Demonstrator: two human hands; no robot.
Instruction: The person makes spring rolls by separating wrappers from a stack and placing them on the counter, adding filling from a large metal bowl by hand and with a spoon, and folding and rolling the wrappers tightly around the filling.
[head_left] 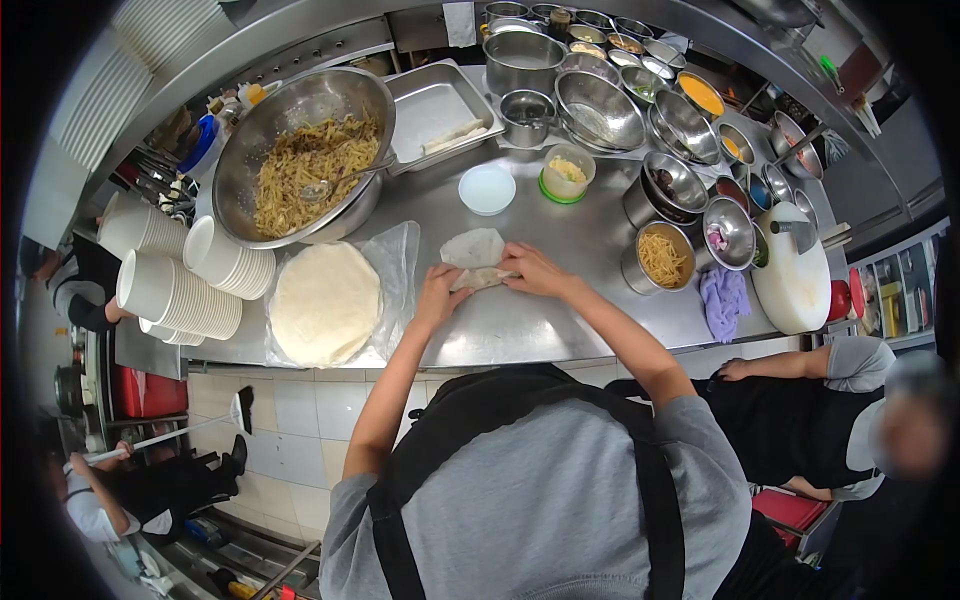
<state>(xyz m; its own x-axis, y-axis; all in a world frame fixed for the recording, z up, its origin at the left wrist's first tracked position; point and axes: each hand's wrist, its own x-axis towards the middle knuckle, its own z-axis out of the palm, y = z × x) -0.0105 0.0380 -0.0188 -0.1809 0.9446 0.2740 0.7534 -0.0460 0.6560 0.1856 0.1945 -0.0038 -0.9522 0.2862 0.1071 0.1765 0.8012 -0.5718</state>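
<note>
On the steel counter in front of me, my left hand (438, 297) and my right hand (537, 271) grip the two ends of a partly rolled wrapper (484, 278). Its thin, pale far flap (473, 245) lies flat beyond my fingers. What is inside the roll is hidden. Left of my left hand, a stack of round white wrappers (325, 305) rests on a clear plastic sheet (397, 262). Just beyond the roll stand a small white dish (487, 190) and a tub of pale yellow food (568, 172) on a green lid.
A big steel bowl (238, 130) of shredded filling with a spoon stands back left, beside a metal tray (425, 110) holding pale rolls. Stacked white tubs (180, 300) are at left. Several steel bowls and a pot of yellow strips (661, 258) fill the right. A co-worker (800, 400) stands right.
</note>
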